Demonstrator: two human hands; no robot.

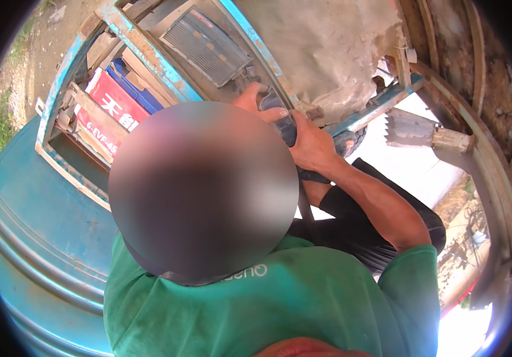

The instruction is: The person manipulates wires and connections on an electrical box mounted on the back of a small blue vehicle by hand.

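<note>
My left hand [254, 102] and my right hand [312, 143] are together beside a pale blue metal frame bar [256, 33]. Both have their fingers curled around a dark, smooth-looking piece [276, 102], whose kind I cannot make out. The left thumb lies across it, and the right hand grips its near end. A blurred round patch hides my left forearm. Just beyond my left hand, a grey finned metal box [208, 47] lies inside the frame, with some wiring [247, 74] at its near end.
At left, a red and white carton [110, 107] and a blue box [134, 86] sit in the frame's compartment. A blue ribbed metal panel [47, 238] fills the lower left. A brown sheet [339, 53] and a toothed metal plate [409, 128] are at right. My bent leg [381, 208] is below.
</note>
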